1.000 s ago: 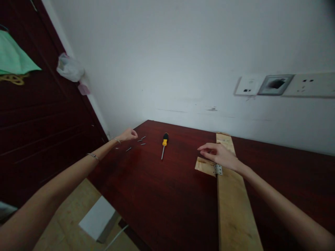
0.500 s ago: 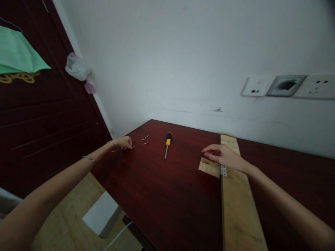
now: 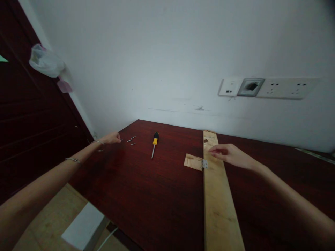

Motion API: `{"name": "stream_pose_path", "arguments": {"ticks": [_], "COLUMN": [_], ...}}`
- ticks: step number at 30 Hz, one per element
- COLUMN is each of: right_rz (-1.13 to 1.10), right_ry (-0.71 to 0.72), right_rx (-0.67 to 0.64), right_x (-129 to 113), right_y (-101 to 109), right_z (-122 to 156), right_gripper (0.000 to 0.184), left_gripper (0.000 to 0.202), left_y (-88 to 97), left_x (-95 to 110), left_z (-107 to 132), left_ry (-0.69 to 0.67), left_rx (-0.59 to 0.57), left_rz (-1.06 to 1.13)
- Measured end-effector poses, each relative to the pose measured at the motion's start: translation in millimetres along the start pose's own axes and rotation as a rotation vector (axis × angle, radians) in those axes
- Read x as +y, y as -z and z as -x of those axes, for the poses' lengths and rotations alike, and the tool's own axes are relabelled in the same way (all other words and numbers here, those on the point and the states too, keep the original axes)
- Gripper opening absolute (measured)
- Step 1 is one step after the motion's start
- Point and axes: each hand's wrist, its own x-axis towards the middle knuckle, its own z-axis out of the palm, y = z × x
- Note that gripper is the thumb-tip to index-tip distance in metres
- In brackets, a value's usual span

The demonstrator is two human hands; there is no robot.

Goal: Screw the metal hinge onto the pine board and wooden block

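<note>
At the table's left side, my left hand (image 3: 112,138) is closed in a pinch on a small screw (image 3: 121,140), mostly hidden by the fingers. Close by on its right lie three loose screws (image 3: 133,144). A screwdriver (image 3: 155,141) with a black and yellow handle rests farther right, its shaft toward me. My right hand (image 3: 228,155) hovers over a long wooden board (image 3: 220,202), fingers loosely curled and apart, with nothing seen in them. Just left of it, a metal hinge (image 3: 205,164) joins the board to a short wood piece (image 3: 193,162).
The dark red table (image 3: 157,198) meets a white wall with sockets (image 3: 229,87) above it. A white box (image 3: 83,226) and a white cable (image 3: 107,238) are below its front left edge. A plastic bag (image 3: 45,61) hangs by the dark door (image 3: 34,129).
My view has turned right. My left hand has lifted slightly with the screw, farther from the front edge. My right hand has shifted right, from above the short wood piece to over the long board.
</note>
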Motion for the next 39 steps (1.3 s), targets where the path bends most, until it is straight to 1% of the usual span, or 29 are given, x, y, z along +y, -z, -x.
{"name": "stream_pose_path", "arguments": {"ticks": [2,4,6,8,11,14,15,17,20,23,26,29,32,36,39], "right_rz": [-0.016,-0.040,-0.061,-0.075,-0.071,-0.052,-0.052,-0.064,-0.101,-0.158,-0.266,-0.350,-0.351,-0.317,-0.337], "right_ry": [-0.019,-0.028,-0.031,-0.036,-0.037,-0.021,-0.015,-0.009,-0.019,-0.033,-0.060,-0.067,-0.064,-0.030,-0.039], "right_rx": [0.006,0.035,0.068,0.097,0.128,0.177,0.197,0.243,0.323,0.371,0.364,0.361,0.375,0.346,0.341], "right_x": [3.9,4.9,2.8,-1.4,-8.3,-12.7,-13.6,-15.0,-16.1,-16.6,-17.0,-17.2,-16.1,-13.3,-11.8], "right_y": [4.0,6.4,7.3,7.3,6.4,5.0,4.3,2.1,-2.9,-8.9,-14.8,-19.3,-21.6,-23.7,-28.1], "right_z": [5.6,9.9,13.3,16.0,18.6,18.3,17.4,14.2,8.1,3.4,1.2,0.0,-1.1,-1.9,-2.6], "right_gripper": [0.025,0.025,0.025,0.025,0.025,0.026,0.027,0.026,0.026,0.027,0.030,0.032,0.032,0.028,0.027], "left_gripper": [0.015,0.014,0.014,0.014,0.015,0.014,0.014,0.014,0.013,0.013,0.014,0.017,0.019,0.019,0.019], "left_y": [8.0,11.8,9.4,1.0,-19.5,-44.2,-52.8,-69.8,-91.4,-104.9,-111.0,-114.3,-116.9,-119.3,-120.6], "left_x": [21.3,52.2,91.0,134.7,200.4,257.5,273.8,302.1,333.4,350.3,354.9,351.8,345.6,339.1,338.5], "left_z": [-14.1,-28.9,-41.7,-50.3,-55.1,-55.3,-55.0,-53.6,-46.7,-34.1,-21.0,-11.6,-6.4,-2.4,0.9], "left_ry": [-0.049,-0.125,-0.222,-0.356,-0.527,-0.697,-0.749,-0.809,-0.853,-0.894,-0.918,-0.935,-0.939,-0.936,-0.948], "left_rx": [0.075,0.154,0.220,0.242,0.219,0.164,0.140,0.082,-0.011,-0.088,-0.149,-0.194,-0.216,-0.201,-0.200], "left_rz": [0.022,0.081,0.129,0.206,0.323,0.469,0.527,0.660,0.826,0.902,0.933,0.944,0.936,0.921,0.923]}}
